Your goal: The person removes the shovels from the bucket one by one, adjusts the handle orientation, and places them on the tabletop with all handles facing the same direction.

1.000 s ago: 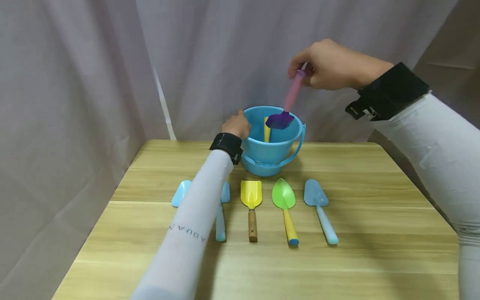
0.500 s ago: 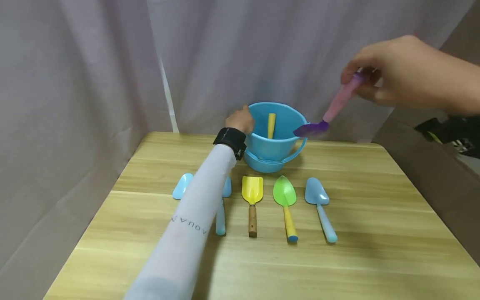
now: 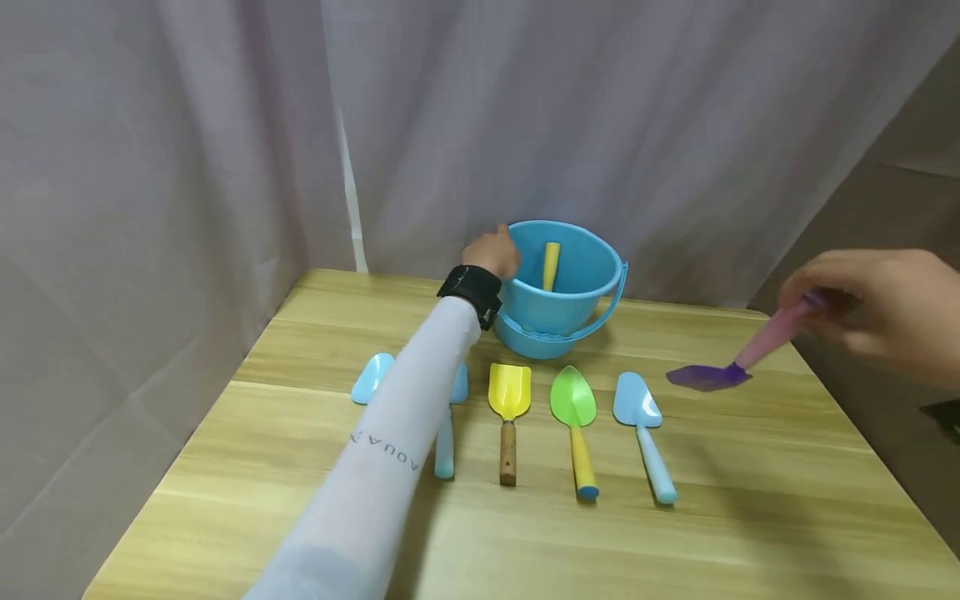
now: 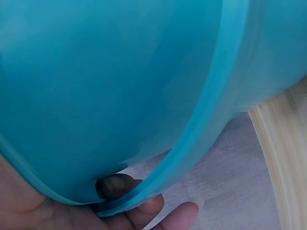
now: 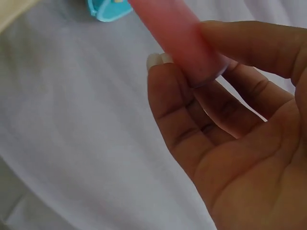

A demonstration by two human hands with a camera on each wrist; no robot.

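Above the right side of the counter [image 3: 750, 467], the right hand [image 3: 877, 312] holds a toy shovel [image 3: 738, 354] with a pink handle and a dark purple blade. It hangs tilted, blade low and pointing toward the row of tools, just over the wood and to the right of the pale blue trowel [image 3: 643, 433]; whether the blade tip touches the counter cannot be told. The right grip is clamped on the top end of the pink handle [image 5: 180, 38]: in the right wrist view the thumb lies across one side and the curled fingers [image 5: 172, 105] press the other, the palm left free.

At the back of the counter stands a blue bucket [image 3: 581, 304], upright, its bail handle hanging down the front. A yellow handle [image 3: 551, 265] leans inside it against the far wall. The left hand [image 3: 491, 252] grips the bucket's left rim; the left wrist view shows fingers [image 4: 144, 206] curled under the rim's lip, against the outer wall.

In front of the bucket lie, side by side and apart, a light blue tool partly hidden by the left sleeve [image 3: 375, 467], a yellow scoop with a wooden handle [image 3: 509, 417], a green shovel with a yellow handle [image 3: 573, 425], and the pale blue trowel.
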